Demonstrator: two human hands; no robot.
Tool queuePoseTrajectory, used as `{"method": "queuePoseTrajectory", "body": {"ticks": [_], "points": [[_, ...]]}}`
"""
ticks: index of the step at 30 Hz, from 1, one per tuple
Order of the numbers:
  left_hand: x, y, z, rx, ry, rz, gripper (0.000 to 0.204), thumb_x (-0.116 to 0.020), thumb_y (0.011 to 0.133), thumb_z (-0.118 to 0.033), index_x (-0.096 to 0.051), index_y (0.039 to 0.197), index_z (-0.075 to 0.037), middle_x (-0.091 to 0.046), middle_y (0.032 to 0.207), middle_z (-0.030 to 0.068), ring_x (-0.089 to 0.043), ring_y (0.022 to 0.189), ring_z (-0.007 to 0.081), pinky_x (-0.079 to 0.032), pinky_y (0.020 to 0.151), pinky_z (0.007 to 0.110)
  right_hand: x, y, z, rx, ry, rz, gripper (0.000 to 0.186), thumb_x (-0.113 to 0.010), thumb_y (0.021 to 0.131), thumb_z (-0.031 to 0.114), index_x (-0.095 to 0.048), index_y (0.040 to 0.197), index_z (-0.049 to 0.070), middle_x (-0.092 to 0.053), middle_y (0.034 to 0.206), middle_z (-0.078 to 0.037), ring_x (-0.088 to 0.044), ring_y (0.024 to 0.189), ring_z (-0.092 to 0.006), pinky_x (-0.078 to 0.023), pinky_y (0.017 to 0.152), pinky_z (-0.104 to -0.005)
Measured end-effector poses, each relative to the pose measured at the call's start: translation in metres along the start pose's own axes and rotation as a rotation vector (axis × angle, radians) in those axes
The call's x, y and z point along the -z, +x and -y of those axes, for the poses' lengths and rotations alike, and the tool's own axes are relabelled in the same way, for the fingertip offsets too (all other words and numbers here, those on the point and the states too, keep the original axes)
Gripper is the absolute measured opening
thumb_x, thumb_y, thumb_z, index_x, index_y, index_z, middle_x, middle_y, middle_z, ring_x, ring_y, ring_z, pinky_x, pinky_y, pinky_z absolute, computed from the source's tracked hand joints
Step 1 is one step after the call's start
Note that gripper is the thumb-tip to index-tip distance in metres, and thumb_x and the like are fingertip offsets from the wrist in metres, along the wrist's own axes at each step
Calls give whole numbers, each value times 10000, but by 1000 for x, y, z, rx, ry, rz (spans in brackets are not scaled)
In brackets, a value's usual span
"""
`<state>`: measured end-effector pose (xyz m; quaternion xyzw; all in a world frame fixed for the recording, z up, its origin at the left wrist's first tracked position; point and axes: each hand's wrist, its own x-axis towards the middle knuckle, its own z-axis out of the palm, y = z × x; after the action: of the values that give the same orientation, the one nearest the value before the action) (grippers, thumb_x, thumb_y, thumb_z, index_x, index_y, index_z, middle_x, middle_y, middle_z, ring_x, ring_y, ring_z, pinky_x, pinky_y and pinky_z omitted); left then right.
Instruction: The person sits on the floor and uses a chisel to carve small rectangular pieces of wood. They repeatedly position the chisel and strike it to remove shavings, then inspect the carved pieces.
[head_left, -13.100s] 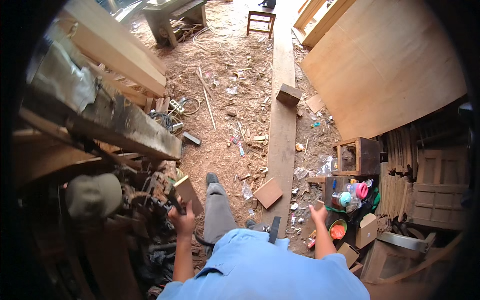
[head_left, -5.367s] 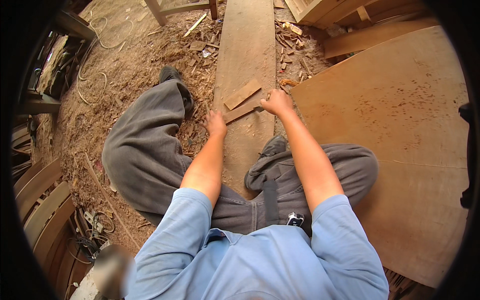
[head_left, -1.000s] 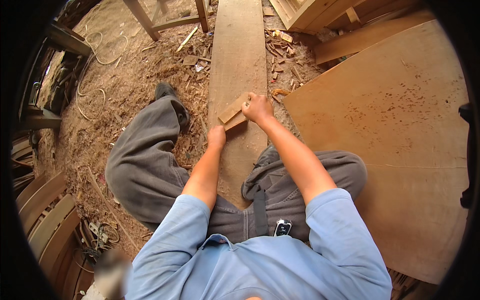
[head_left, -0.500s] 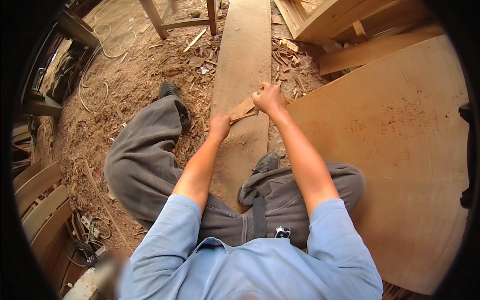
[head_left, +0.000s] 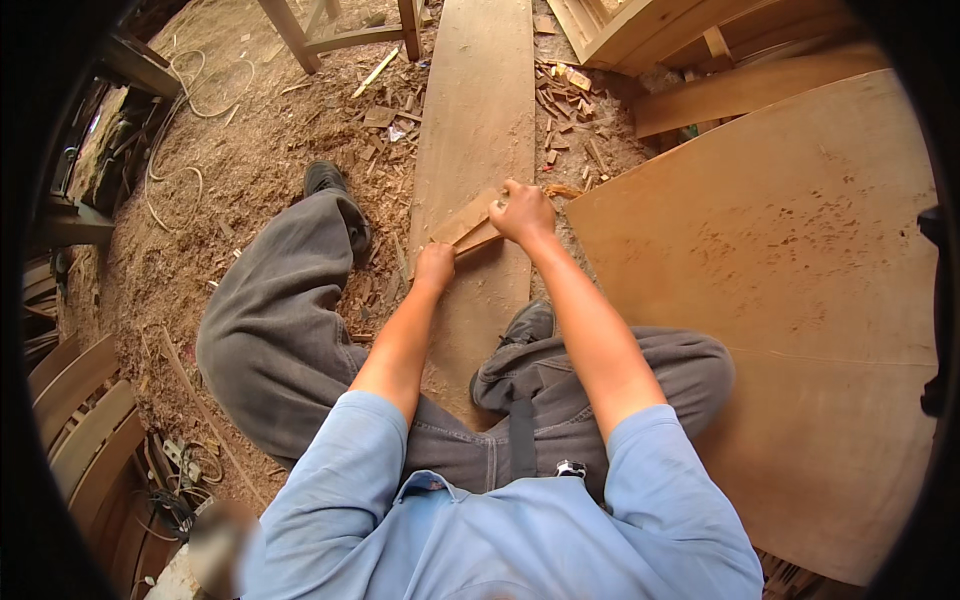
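— What's the largest thing here?
— The plywood sheet (head_left: 790, 420) on the right: broad, thin and smooth, with dark reddish specks over its upper part.
— Next?
— The long plank (head_left: 475, 90), straight-edged and dusty, laid across a floor (head_left: 265, 140) of shavings.
— And the wood being worked?
— Two small flat pieces on the plank, slanting between the hands: a far piece (head_left: 466, 217) and a near piece (head_left: 481, 242), with a thin dark line between them.
— How would they handle?
— Light and stiff, I'd judge, dry rather than slippery; thin edges might split. Take hold at the ends.
— And the fingers?
— The left hand (head_left: 434, 266) has its curled tightly on the near piece's lower end. The right hand's (head_left: 523, 212) are bunched closed at the upper end; around what, I can't tell.
— Smallest?
— Angular wood chips (head_left: 562, 125) beside the plank.
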<state>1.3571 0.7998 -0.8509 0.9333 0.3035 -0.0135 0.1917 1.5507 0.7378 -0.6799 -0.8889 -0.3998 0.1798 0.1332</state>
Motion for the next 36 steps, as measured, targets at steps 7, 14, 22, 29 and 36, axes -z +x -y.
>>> {"method": "queuePoseTrajectory", "body": {"ticks": [7, 14, 22, 29, 36], "points": [[52, 29, -3, -35, -84, -145, 101, -624, 789, -34, -720, 802, -59, -686, 834, 175, -668, 825, 388, -532, 749, 477, 53, 26, 4, 58, -4, -135, 453, -626, 783, 229, -705, 1186, 38, -753, 898, -179, -751, 765, -273, -605, 542, -360], [23, -3, -4, 60, -6, 76, 160, -612, 782, -10, -744, 849, -72, -707, 861, 158, -681, 854, 368, -552, 786, 444, 22, -15, 9, -75, 70, -25, 487, -632, 778, 300, -716, 1193, 58, -740, 934, -235, -738, 889, -366, -593, 809, -462], [3, -1, 12, 9, 8, 70, 147, -615, 782, -5, -744, 812, -71, -722, 910, 169, -700, 929, 342, -568, 850, 441, 1, -5, -15, -30, 49, -70, 451, -623, 792, 280, -707, 1187, 77, -733, 1007, -234, -735, 937, -351, -612, 752, -452], [65, 38, 6, -42, -112, -175, 86, -631, 798, -44, -716, 787, -47, -681, 804, 188, -663, 793, 386, -528, 717, 476, 68, 17, 7, 14, 83, -167, 443, -621, 793, 235, -700, 1177, 28, -748, 863, -180, -747, 756, -278, -618, 604, -374], [18, -6, -6, 112, -21, 173, 237, -638, 747, -4, -764, 932, -81, -721, 960, 178, -683, 955, 365, -543, 858, 456, 19, -25, 11, 1, 62, -75, 504, -637, 788, 304, -695, 1227, 65, -738, 957, -232, -728, 926, -369, -593, 835, -441]]}}
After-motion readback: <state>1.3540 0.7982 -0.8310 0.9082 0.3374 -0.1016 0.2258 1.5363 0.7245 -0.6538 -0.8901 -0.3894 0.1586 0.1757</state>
